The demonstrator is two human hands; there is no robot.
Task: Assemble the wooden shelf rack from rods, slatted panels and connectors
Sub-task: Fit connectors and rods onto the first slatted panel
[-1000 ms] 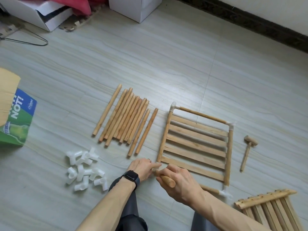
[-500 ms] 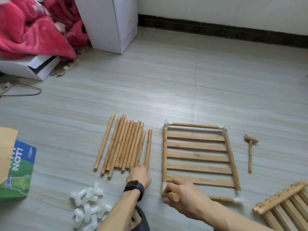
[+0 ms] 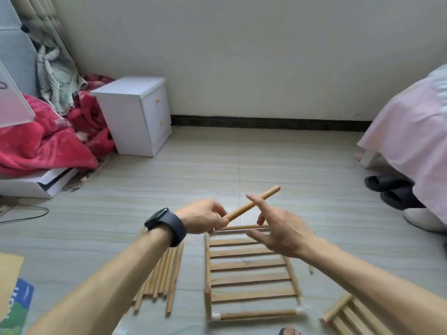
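I read left hand (image 3: 203, 217) pinching rod (image 3: 269, 193) by near end. Long axis runs up-right, across right hand (image 3: 280, 232); its fingers (image 3: 264, 212) spread, empty, nearer mid-shaft.

Smooth wooden rod (image 3: 254, 202) (matt), glossy tiled floor (image 3: 278, 165)

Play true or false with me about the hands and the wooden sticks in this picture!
1. The left hand holds a wooden rod up in the air. True.
2. The right hand grips a hammer. False: its fingers are spread and grip nothing.
3. The slatted panel stands upright against the wall. False: it lies flat on the floor.
4. A pile of rods lies to the left of the slatted panel. True.
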